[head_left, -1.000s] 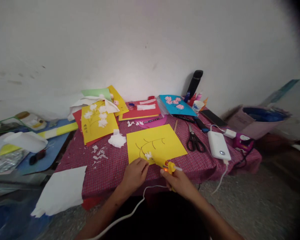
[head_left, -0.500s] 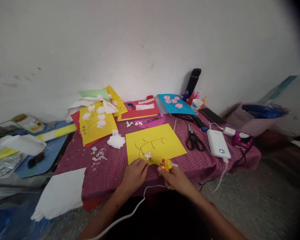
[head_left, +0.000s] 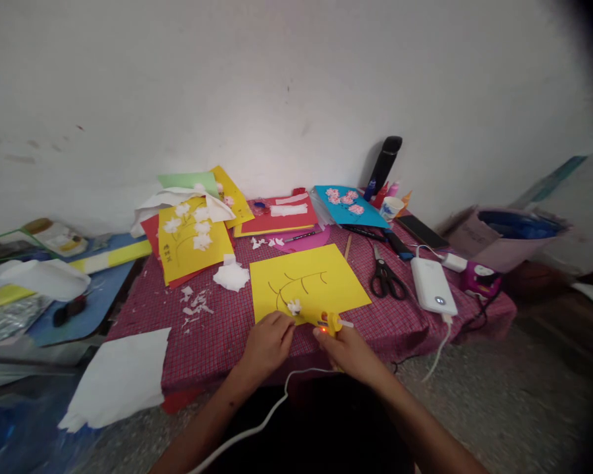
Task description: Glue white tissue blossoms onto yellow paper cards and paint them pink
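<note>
Head view: the yellow sheet (head_left: pixel 338 293) lies on the near middle of the cloth-covered worktop (head_left: pixel 202 342). One white flower (head_left: pixel 294 306) sits near the lower end of the drawn branch; the visible twigs farther along carry none. Judged by this, the sheet is at an early stage. The grip of the right hand (head_left: pixel 350 353) is closed around a yellow glue gun (head_left: pixel 333 323), whose red lamp is lit. The left hand (head_left: pixel 269 339) has its fingers curled at the sheet's near edge, just beside the flower; whether its grip contains anything cannot be determined.

White paper (head_left: pixel 231 276) lies just left of the sheet, with scraps (head_left: pixel 196 304) farther left. Scissors (head_left: pixel 386 282) lie near its right edge. The left hand overlaps the near-left edge; a white cord (head_left: pixel 271 415) crosses the near side.
</note>
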Action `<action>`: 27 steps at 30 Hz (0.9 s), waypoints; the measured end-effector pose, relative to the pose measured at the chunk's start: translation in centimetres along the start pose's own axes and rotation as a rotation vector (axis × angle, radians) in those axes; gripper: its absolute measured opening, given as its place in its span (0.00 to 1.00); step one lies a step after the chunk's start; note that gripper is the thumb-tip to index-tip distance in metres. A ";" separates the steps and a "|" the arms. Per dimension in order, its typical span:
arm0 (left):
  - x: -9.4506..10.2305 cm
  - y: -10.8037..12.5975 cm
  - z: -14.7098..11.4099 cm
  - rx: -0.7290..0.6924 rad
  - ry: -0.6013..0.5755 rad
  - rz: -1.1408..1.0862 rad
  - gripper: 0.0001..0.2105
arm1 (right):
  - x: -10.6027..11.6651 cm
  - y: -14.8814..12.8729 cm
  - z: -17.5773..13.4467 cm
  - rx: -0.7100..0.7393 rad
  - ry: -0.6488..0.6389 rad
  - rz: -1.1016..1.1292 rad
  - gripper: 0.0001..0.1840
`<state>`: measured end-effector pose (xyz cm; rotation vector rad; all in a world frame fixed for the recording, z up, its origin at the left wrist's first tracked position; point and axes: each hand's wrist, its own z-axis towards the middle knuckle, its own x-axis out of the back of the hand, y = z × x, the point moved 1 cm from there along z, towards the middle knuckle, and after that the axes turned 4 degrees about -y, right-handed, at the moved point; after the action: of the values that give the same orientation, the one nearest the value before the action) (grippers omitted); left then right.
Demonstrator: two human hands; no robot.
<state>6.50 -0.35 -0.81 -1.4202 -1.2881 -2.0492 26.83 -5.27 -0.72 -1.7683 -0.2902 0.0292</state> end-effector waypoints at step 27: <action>-0.2 -0.1 0.1 -0.025 0.017 0.006 0.09 | 0.2 -0.2 0.0 -0.018 0.019 -0.054 0.13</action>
<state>6.54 -0.29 -1.01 -1.4123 -1.2545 -2.0764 27.01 -5.21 -0.52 -1.7766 -0.3251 -0.0282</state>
